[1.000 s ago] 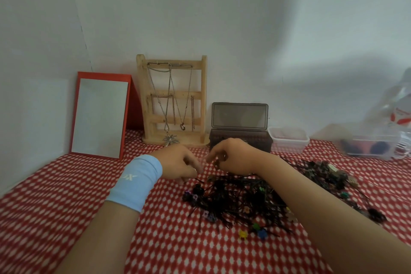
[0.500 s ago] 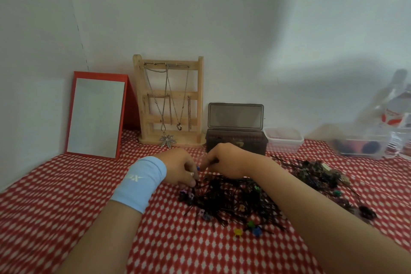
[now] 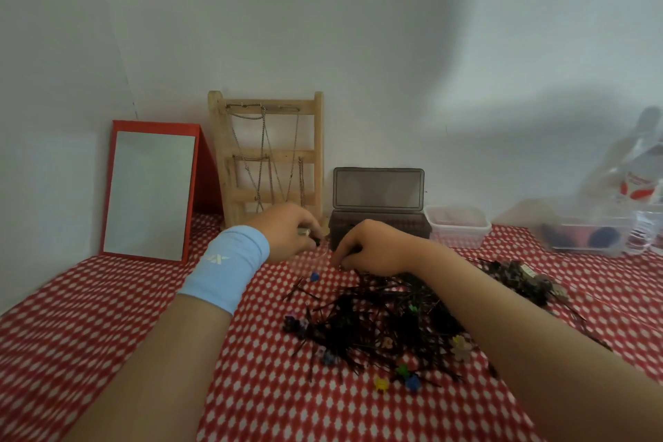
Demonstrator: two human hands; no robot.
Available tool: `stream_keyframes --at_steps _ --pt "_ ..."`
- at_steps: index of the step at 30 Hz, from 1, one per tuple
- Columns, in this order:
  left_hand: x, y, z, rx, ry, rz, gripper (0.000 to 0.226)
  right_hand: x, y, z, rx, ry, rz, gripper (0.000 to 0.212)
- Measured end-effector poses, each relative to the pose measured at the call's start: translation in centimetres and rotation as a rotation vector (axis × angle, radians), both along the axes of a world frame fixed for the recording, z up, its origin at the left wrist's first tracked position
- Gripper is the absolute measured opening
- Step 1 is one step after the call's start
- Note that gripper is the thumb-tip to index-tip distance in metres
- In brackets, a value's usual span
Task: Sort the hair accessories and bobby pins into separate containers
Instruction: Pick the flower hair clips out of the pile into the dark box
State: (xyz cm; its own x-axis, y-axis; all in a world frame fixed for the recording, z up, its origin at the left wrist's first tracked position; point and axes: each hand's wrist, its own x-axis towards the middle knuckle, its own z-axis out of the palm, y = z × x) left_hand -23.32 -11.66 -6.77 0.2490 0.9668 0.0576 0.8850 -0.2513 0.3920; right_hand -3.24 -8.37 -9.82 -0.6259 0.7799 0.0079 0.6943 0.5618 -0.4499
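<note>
A red cloth with a white diamond check (image 3: 107, 316) covers the whole surface, which runs back to plain white walls (image 3: 394, 47) meeting in a corner at the far left. Along the back wall stand a red-framed rectangular mirror (image 3: 150, 190) leaning backwards, a pale wooden ladder-shaped rack (image 3: 267, 154) hung with thin metal chains, a dark grey plastic box with its lid raised (image 3: 378, 197), and a small clear plastic tub (image 3: 457, 226) just beside the box. Further right sit a clear container (image 3: 588, 237) with dark, red and blue shapes inside and a clear plastic bottle with a red label (image 3: 642, 187), both blurred.

A tangled heap of black bobby pins mixed with tiny coloured claw clips (image 3: 380, 326) lies in the middle of the cloth; a smaller heap of dark hair clips (image 3: 520, 276) lies to its right.

The left hand (image 3: 287, 233), with a light blue wristband (image 3: 226, 269), curls its fingers round a small dark piece (image 3: 316, 242) in front of the box. The right hand (image 3: 369, 248) rests knuckles-up at the heap's far edge, fingers curled under; whether it grips anything I cannot tell.
</note>
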Motion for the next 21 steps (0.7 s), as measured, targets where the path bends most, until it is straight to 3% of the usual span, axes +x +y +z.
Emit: stream_keyframes --at_steps 10,16,19,21 --pt "6.8 6.7 0.8 0.121 -0.055 0.034 0.027 6.0 3.8 2.7 0.192 0.223 -0.279 0.033" --pt "7.4 8.9 -0.3 0.006 -0.126 0.004 0.053 6.2 5.4 1.9 0.223 0.284 -0.377 0.035" --pt "6.6 8.2 -0.5 0.07 -0.178 -0.012 0.049 5.6 5.6 1.5 0.175 0.221 -0.365 0.051" --pt "5.9 7.1 -0.4 0.133 -0.19 -0.024 0.037 5.1 5.4 1.4 0.21 0.188 -0.342 0.048"
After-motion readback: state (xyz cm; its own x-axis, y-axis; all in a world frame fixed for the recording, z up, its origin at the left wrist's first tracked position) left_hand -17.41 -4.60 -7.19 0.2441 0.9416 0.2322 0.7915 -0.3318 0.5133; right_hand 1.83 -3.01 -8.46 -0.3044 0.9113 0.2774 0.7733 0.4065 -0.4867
